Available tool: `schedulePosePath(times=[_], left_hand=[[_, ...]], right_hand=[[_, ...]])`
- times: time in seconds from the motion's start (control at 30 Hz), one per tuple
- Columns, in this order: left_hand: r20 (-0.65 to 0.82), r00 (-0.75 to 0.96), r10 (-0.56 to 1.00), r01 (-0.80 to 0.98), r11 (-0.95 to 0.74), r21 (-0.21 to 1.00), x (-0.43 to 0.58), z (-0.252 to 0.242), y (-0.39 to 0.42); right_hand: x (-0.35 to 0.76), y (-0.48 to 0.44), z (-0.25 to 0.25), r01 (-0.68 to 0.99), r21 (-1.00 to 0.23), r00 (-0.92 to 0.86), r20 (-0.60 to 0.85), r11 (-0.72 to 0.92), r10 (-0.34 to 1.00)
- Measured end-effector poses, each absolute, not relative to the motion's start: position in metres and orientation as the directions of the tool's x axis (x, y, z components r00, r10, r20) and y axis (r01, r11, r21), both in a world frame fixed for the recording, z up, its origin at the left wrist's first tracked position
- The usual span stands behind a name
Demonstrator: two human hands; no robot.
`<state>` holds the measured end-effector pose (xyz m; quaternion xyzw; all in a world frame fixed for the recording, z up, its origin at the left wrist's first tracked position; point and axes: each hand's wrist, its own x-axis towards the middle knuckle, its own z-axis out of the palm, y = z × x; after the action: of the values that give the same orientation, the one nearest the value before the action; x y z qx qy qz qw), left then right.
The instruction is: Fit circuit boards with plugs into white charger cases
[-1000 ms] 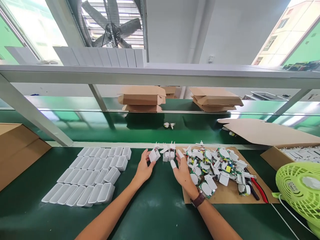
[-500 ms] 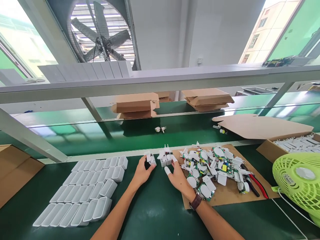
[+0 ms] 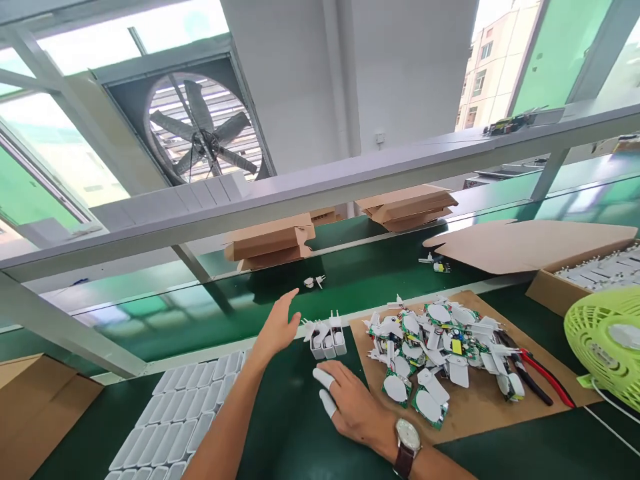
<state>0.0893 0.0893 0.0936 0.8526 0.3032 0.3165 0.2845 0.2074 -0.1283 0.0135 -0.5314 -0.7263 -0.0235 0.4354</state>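
White housings [image 3: 327, 345], three: upright, side by side on the green bench [image 3: 280, 420], white plug parts [image 3: 321, 328] in their tops, prongs pointing up at the right-hand one.
Right hand [image 3: 355, 407], one: palm down, just nearer the viewer than the housings; thumb and forefinger parted, both in white covers; nothing seen in it. Whether it touches the bench cannot be told.
Left hand [image 3: 276, 327], one: raised, just left of the housings; fingers extended, thumb apart, nothing in its grasp.
Wristwatch [image 3: 408, 435], brown strap: on the right wrist.
Circuit boards [image 3: 425, 347], a heap, green with white parts — on a cardboard sheet [image 3: 477, 413], right of the housings.
Hand tool [image 3: 547, 377], red and black handles: right side of the same sheet.
White casings [image 3: 170, 417], open, in rows: bench left, partly hidden by the left forearm.
Small white pieces [image 3: 314, 282], loose: on the green surface beyond the bench, past the left fingertips.
Carton [image 3: 555, 290], holding white items: far right.
Lime-green fan [image 3: 603, 353]: right edge, in front of the carton.
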Motion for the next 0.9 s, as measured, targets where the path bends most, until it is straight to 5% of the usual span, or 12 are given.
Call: schedulePosePath(times=[0.23, 0.5, 0.77, 0.9], left_hand=[[0.199, 0.684, 0.702, 0.438, -0.613, 0.658, 0.169, 0.105, 0.141], [0.050, 0.563, 0.825, 0.524, -0.403, 0.750, 0.202, 0.076, 0.160], [0.055, 0.238, 0.970, 0.525, -0.176, 0.833, 0.153, 0.112, 0.159], [0.149, 0.232, 0.961, 0.453, -0.242, 0.858, 0.103, 0.147, 0.136]], right_hand=[[0.205, -0.122, -0.016, 0.805, -0.294, -0.383, 0.406, 0.516, 0.829], [0.204, -0.084, -0.071, 0.805, -0.485, -0.189, 0.340, 0.343, 0.921], [0.214, -0.110, -0.020, 0.786, -0.330, -0.420, 0.336, 0.523, 0.843], [0.216, -0.128, 0.004, 0.805, -0.427, -0.268, 0.358, 0.412, 0.895]])
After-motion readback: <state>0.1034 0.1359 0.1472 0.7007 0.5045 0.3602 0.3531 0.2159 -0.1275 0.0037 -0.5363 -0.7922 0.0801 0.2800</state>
